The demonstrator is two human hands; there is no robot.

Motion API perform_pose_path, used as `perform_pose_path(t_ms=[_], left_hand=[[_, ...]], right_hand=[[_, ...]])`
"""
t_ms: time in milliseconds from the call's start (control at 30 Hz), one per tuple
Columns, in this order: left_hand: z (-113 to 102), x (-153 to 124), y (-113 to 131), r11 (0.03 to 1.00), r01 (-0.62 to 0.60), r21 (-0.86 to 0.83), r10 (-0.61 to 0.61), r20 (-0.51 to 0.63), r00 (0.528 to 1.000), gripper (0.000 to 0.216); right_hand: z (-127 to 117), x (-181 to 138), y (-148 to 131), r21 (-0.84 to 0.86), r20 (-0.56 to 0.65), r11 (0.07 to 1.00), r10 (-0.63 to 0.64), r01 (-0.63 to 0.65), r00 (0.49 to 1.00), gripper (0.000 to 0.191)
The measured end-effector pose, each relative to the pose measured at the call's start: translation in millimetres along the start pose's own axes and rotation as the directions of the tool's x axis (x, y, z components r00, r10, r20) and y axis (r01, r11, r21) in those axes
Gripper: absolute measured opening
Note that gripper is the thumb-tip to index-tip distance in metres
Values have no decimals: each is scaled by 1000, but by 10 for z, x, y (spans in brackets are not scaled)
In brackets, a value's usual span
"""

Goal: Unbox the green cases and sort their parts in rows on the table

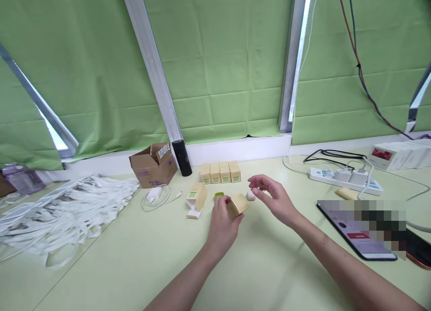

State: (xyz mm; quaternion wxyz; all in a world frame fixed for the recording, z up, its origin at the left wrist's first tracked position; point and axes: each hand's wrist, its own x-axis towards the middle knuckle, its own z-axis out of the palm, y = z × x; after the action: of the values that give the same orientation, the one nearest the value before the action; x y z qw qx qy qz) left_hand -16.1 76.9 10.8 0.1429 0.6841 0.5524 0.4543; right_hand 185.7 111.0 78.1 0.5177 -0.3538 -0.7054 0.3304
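Observation:
My left hand [225, 223] grips a small tan cardboard box [238, 205] above the table. To its right, my right hand [271, 198] is raised with fingers apart and nothing visible in them. A small white rounded object [251, 195] lies between the hands, close to the right fingertips. Just behind my left hand a small yellow-green item [219, 194] shows, partly covered by the fingers. An opened tan box with a white inner flap [196, 199] rests to the left. Behind stand several small tan boxes [220, 172] with green labels, in a row.
At the back left are a brown carton [153, 166], a black cylinder [182, 158] and a white charger [154, 194] with its cable. White straps [63, 210] spread over the far left. On the right are a power strip [345, 180], a tablet [357, 234] and white boxes [400, 155].

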Motion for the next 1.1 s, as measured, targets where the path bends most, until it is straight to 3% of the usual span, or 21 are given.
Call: perform_pose_path(t_ms=[133,300,433,633,867,1100], left_hand=[[-80,-13,41,946,-260,191,284,-107,953,50],[-180,41,58,787,-475,394,569,-165,805,48],[-229,144,68,659,-557,505,695,-128,707,42],[-221,234,145,619,-604,502,708,-24,706,36],[-144,133,135,612,-622,489,752,-117,649,49],[-166,65,135,649,-602,465,718,-112,687,49]], right_hand=[[119,-40,63,-57,-18,998,-25,24,1000,25],[245,-253,158,-174,68,981,-70,81,995,48],[268,-352,111,-226,81,961,-143,157,986,58],[271,-386,84,-285,37,934,-214,216,976,58],[296,-429,118,-327,44,918,-224,226,974,55],[344,-474,165,-381,79,883,-264,274,961,58]])
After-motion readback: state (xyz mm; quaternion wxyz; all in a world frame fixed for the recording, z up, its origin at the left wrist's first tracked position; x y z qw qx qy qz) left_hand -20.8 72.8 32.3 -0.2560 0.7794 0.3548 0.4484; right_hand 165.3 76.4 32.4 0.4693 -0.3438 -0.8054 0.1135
